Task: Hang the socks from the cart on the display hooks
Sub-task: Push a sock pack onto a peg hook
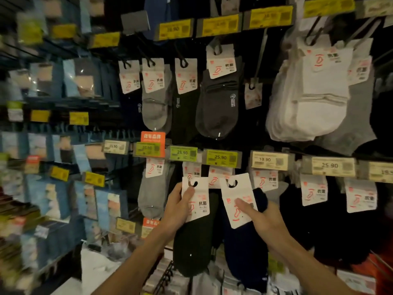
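A dark display wall (pixel 253 128) is filling the frame, with carded socks hanging on hooks above and below a row of price tags (pixel 220 157). Both forearms are reaching up from the bottom centre. The left hand (pixel 178 207) is gripping the black socks (pixel 191 250) by their white card, thumb pressing its front just below the hanger hole, where a hook tip (pixel 189 182) is showing. The right hand (pixel 261 218) is pinching the navy socks (pixel 244 254) by their card, thumb lying across its front, fingers hidden behind. Both pairs are hanging side by side at lower centre.
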